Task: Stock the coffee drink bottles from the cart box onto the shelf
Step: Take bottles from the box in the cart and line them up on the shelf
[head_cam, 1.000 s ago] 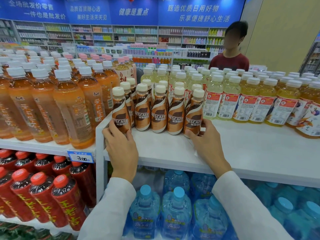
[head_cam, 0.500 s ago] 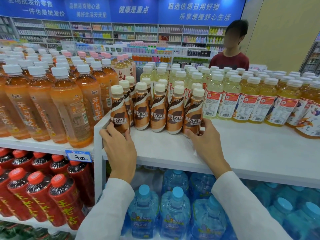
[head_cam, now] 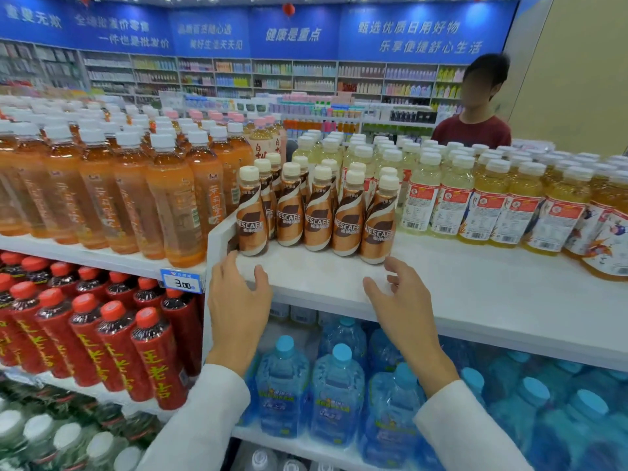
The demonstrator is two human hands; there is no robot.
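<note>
Several brown Nescafe coffee drink bottles with cream caps stand upright in rows on the white top shelf, at its left end. My left hand hovers just in front of the leftmost bottle, fingers relaxed and holding nothing. My right hand is over the shelf's front edge below the rightmost bottle, fingers loosely bent, also empty. Neither hand touches a bottle. The cart box is out of view.
Orange tea bottles fill the shelf to the left, pale yellow drink bottles stand to the right. Red bottles and blue water jugs sit on lower shelves. A person in a dark red top stands behind the shelf.
Both hands have let go of the outer coffee bottles and pulled back toward the shelf's front edge. The bottles stay in place.
</note>
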